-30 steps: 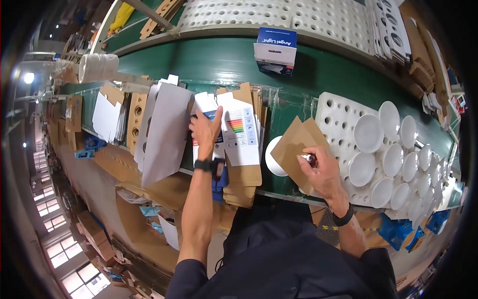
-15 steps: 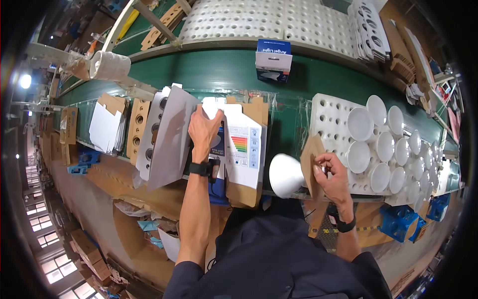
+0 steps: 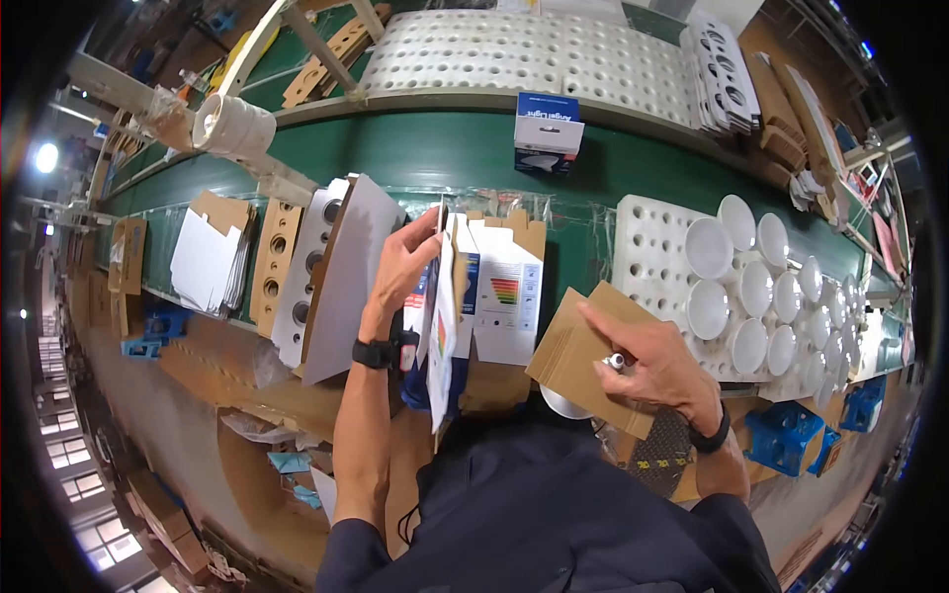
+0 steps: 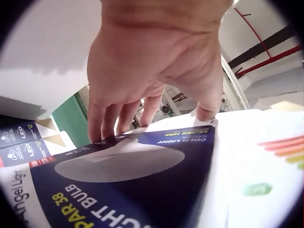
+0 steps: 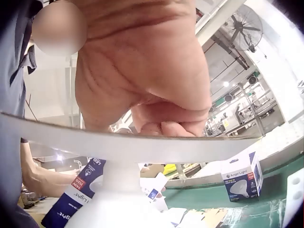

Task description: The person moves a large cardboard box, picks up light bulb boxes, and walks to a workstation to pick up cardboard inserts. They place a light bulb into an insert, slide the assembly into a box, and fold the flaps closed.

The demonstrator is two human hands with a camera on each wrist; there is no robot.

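My left hand [image 3: 400, 267] pinches the upper edge of a printed light bulb box [image 4: 142, 190], thumb on one side and fingers on the other. In the head view the box stands up nearly edge-on, beside a stack of flat printed cartons [image 3: 504, 296]. My right hand [image 3: 662, 366] grips a white light bulb by its metal screw base [image 3: 616, 362]. A brown cardboard piece [image 3: 568, 346] sits around the bulb's neck under the hand. The bulb's white dome [image 3: 565, 403] shows below the cardboard, mostly hidden by it.
To the right, a white perforated tray [image 3: 647, 267] carries many white bulbs [image 3: 708, 309]. A finished blue-and-white box [image 3: 547, 133] stands on the green belt [image 3: 455, 148]. White and brown hole-cut inserts [image 3: 274, 262] and a leaning white sheet [image 3: 346, 287] stand on the left.
My left hand has drawn the printed box upright from the stack. My right hand has brought the bulb and cardboard nearer my body, turning them dome-down after a sideways tilt.
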